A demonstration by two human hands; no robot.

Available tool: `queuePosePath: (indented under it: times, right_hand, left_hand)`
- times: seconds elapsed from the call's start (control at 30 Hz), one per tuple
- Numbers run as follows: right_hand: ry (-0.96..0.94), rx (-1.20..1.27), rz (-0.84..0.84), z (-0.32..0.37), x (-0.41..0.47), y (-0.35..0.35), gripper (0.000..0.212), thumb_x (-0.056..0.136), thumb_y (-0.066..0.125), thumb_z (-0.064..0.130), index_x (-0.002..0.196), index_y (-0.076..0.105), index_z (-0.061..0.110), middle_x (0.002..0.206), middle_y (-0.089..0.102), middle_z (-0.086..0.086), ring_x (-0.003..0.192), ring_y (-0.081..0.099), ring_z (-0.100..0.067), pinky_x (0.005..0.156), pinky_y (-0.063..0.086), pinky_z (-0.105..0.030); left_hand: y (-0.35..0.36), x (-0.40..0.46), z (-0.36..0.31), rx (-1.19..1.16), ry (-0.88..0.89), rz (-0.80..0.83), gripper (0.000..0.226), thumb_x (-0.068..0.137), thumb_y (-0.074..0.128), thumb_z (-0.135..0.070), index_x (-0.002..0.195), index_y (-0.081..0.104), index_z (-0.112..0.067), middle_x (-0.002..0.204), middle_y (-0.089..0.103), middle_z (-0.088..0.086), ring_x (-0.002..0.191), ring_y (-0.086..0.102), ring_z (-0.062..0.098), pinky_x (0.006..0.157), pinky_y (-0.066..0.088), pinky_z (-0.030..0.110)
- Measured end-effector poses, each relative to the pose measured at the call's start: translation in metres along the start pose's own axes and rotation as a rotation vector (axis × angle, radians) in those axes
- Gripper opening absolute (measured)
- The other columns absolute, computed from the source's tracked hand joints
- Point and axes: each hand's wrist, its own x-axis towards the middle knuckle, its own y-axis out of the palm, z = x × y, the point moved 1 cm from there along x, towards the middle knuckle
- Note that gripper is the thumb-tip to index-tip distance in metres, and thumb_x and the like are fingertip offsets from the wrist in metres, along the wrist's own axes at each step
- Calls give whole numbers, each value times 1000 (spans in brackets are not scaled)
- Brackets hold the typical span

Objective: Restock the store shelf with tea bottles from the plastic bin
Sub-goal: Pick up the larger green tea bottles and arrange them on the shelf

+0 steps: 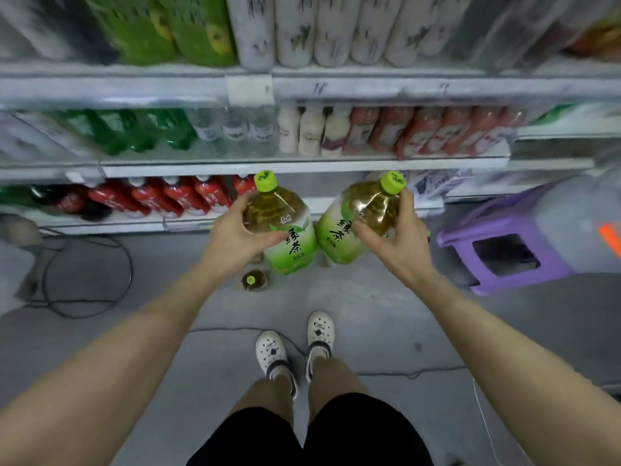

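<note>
Tea bottles, two in number, are held in the air in front of the store shelf (302, 166), one in each hand. Left hand (235, 235) grips the left tea bottle (285, 227) at its clear shoulder: fingers curled over the far side, thumb pressed along the near side just above the green label. Its lime cap (265, 180) stands clear above the fingertips, tilted slightly left. Right hand (393, 233) grips the right tea bottle (349, 223) likewise, fingers wrapped round the shoulder just below the lime cap (392, 182), thumb across the near face. That bottle leans to the right. The two labelled bodies hang below the fingers and nearly touch between the hands.

Below the left palm, a third tea bottle (254, 280) stands upright on the grey floor (369, 317), seen cap-on. Right of the right hand's knuckles sits a purple stool (497, 237). Beyond the fingertips, red-labelled bottles (161, 196) fill the lowest shelf row. No plastic bin is identifiable; focus is soft.
</note>
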Motion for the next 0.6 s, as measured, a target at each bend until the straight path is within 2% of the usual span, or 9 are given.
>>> queuePosePath:
  times: [0.03,0.1,0.17,0.27,0.37,0.47,0.6]
  right_hand:
    - [-34,2,-3,19,0,-11,64,77,77,45,126,40,28,114,62,6,102,61,-14,88,49,-33]
    - [-103,-4,-17,54,2,-31,70,76,74,52,132,39,31,119,62,5,107,61,-17,93,49,-40]
    - [-175,-18,-46,87,4,-48,76,73,73,55,135,38,31,122,62,5,109,61,-19,94,50,-45]
    - [-282,-28,-84,139,8,-75,75,73,74,53,135,40,28,122,62,4,109,61,-17,91,52,-46]
    - [-415,-51,-104,190,9,-100,69,77,76,41,136,42,25,121,63,7,108,60,-11,96,49,-36]
    - [-524,-63,-134,238,9,-121,68,80,77,31,138,42,26,121,62,9,109,59,-8,98,44,-26]
    - [-606,-34,-157,293,11,-149,64,82,75,29,137,43,31,115,65,12,102,60,-1,91,45,-19]
  left_hand:
    - [-14,-5,-19,13,47,-23,79,64,91,-33,132,53,-24,107,66,-16,96,62,-5,91,44,13]
    - [-40,-13,-51,32,115,-55,82,63,91,-37,135,53,-24,111,65,-12,104,61,4,94,43,18]
    - [-64,-21,-78,34,180,-74,83,62,90,-41,135,53,-25,114,65,-11,107,60,6,97,44,22]
    - [-100,-30,-115,28,273,-122,79,66,88,-38,135,52,-25,113,62,-14,105,58,4,91,41,18]
    - [-134,-36,-151,25,334,-180,82,65,88,-39,138,50,-27,114,60,-13,106,57,6,91,40,17]
    - [-165,-43,-183,24,413,-232,80,65,88,-40,135,52,-31,115,60,-14,106,56,4,87,38,11]
    - [-208,-56,-222,-10,499,-290,72,62,88,-44,127,56,-39,114,62,-20,104,58,0,92,43,21]
